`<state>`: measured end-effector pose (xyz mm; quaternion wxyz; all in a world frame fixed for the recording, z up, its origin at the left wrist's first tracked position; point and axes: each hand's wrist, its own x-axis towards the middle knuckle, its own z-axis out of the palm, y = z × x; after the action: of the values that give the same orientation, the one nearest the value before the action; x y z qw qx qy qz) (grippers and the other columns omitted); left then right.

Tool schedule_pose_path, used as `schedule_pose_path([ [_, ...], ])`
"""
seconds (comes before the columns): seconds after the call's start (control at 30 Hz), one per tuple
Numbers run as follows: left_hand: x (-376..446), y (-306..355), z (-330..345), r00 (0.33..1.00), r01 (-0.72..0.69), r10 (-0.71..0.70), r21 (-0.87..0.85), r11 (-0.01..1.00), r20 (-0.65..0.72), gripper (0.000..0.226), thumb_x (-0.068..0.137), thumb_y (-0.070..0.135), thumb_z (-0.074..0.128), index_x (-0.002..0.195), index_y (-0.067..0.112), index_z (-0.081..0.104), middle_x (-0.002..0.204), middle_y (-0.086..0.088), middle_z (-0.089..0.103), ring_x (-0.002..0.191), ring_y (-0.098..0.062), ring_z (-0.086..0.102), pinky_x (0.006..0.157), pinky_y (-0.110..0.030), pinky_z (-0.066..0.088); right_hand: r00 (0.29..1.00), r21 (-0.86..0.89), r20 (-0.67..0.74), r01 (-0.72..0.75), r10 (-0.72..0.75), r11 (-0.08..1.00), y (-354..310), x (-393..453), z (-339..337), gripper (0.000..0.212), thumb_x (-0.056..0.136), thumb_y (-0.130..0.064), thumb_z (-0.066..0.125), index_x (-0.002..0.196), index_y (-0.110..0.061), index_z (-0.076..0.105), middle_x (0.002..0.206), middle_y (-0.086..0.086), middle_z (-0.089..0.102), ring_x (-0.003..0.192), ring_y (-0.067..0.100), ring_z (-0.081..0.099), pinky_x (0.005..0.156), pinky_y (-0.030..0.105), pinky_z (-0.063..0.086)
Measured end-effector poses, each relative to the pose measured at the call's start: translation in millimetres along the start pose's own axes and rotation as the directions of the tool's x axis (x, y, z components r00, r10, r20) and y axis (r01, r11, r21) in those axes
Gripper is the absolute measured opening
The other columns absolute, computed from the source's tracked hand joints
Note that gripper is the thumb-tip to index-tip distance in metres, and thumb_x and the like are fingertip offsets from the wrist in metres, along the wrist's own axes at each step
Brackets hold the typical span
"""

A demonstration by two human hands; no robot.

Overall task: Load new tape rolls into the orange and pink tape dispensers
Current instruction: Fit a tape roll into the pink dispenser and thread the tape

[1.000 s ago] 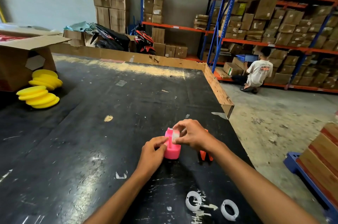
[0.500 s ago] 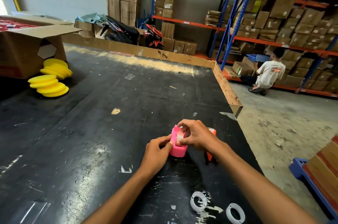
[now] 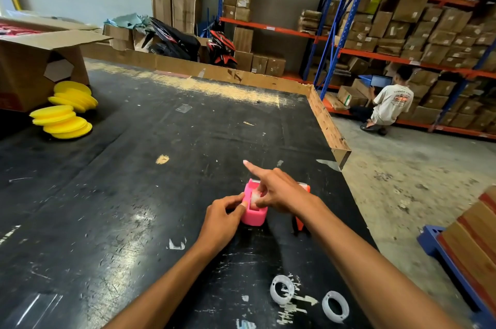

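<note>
The pink tape dispenser (image 3: 254,214) stands on the black table (image 3: 134,181) near its right edge. My left hand (image 3: 224,217) grips its left side. My right hand (image 3: 279,189) reaches into the dispenser's top, thumb and middle fingers on a clear tape roll (image 3: 255,196) seated inside, index finger stretched out forward. The orange tape dispenser (image 3: 300,222) stands just right of the pink one, mostly hidden behind my right wrist. Two white tape cores (image 3: 281,289) (image 3: 335,306) lie on the table close to me.
Stacked yellow round pads (image 3: 64,113) lie at the far left beside an open cardboard box (image 3: 32,65). A raised cardboard rim (image 3: 327,124) borders the table's far and right sides. A person (image 3: 389,103) crouches by the shelves. A pallet with boxes (image 3: 472,242) stands right.
My right index finger has lifted off the dispenser and now points forward, while the other fingers stay on the tape roll. My left hand keeps holding the pink dispenser.
</note>
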<state>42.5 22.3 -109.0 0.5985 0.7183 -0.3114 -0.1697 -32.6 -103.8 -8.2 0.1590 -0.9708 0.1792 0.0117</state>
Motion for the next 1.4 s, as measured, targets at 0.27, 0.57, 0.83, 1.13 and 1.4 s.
schedule_pose_path([
  [0.27, -2.6, 1.9, 1.0, 1.0, -0.01, 0.01, 0.01, 1.0, 0.001, 0.032, 0.091, 0.021, 0.06, 0.121, 0.016, 0.068, 0.111, 0.005, 0.074, 0.101, -0.001, 0.066, 0.076, -0.002, 0.045, 0.991, 0.317, -0.02, -0.12, 0.133, 0.941, 13.4, -3.4, 11.8, 0.077, 0.073, -0.016, 0.077, 0.141, -0.014, 0.043, 0.116, 0.01, 0.067, 0.105, 0.02, 0.063, 0.096, 0.035, 0.05],
  [0.57, -4.0, 5.9, 0.6, 1.0, -0.004, 0.004, 0.027, 1.0, -0.013, 0.033, 0.09, 0.021, 0.06, 0.122, 0.014, 0.067, 0.115, 0.003, 0.072, 0.101, -0.001, 0.065, 0.074, 0.002, 0.042, 0.996, 0.399, -0.061, -0.032, 0.061, 0.916, 16.8, 7.7, 6.3, 0.044, 0.081, -0.005, 0.068, 0.125, -0.006, 0.06, 0.109, 0.01, 0.069, 0.097, 0.016, 0.064, 0.094, 0.034, 0.052],
  [0.83, -4.3, 5.3, 0.8, 1.0, -0.01, 0.011, 0.04, 0.999, -0.022, 0.033, 0.091, 0.02, 0.06, 0.123, 0.013, 0.066, 0.114, 0.001, 0.073, 0.099, -0.003, 0.065, 0.073, 0.002, 0.042, 1.0, 0.353, -0.015, 0.009, -0.004, 0.936, 23.1, 9.6, 5.1, 0.024, 0.082, -0.009, 0.072, 0.106, -0.005, 0.072, 0.083, -0.006, 0.065, 0.066, -0.002, 0.056, 0.064, 0.012, 0.041],
  [1.13, -7.1, 6.6, 0.9, 1.0, -0.021, 0.022, 0.04, 0.999, -0.016, 0.033, 0.092, 0.022, 0.058, 0.124, 0.014, 0.065, 0.115, 0.003, 0.072, 0.1, -0.003, 0.065, 0.075, -0.002, 0.045, 0.999, 0.45, -0.051, 0.026, -0.003, 0.893, 23.3, 14.1, -3.3, 0.014, 0.078, 0.006, 0.07, 0.092, 0.003, 0.071, 0.076, 0.006, 0.067, 0.068, 0.01, 0.062, 0.069, 0.027, 0.053],
  [1.4, -7.5, 6.5, 1.3, 1.0, -0.013, 0.013, 0.02, 1.0, -0.027, 0.035, 0.091, 0.024, 0.059, 0.124, 0.012, 0.065, 0.115, 0.002, 0.072, 0.102, -0.001, 0.066, 0.078, -0.005, 0.047, 0.993, 0.405, -0.112, 0.004, 0.045, 0.915, 36.9, 33.2, -2.7, 0.01, 0.077, -0.002, 0.072, 0.084, -0.006, 0.078, 0.074, 0.007, 0.072, 0.06, 0.002, 0.059, 0.06, 0.015, 0.042],
])
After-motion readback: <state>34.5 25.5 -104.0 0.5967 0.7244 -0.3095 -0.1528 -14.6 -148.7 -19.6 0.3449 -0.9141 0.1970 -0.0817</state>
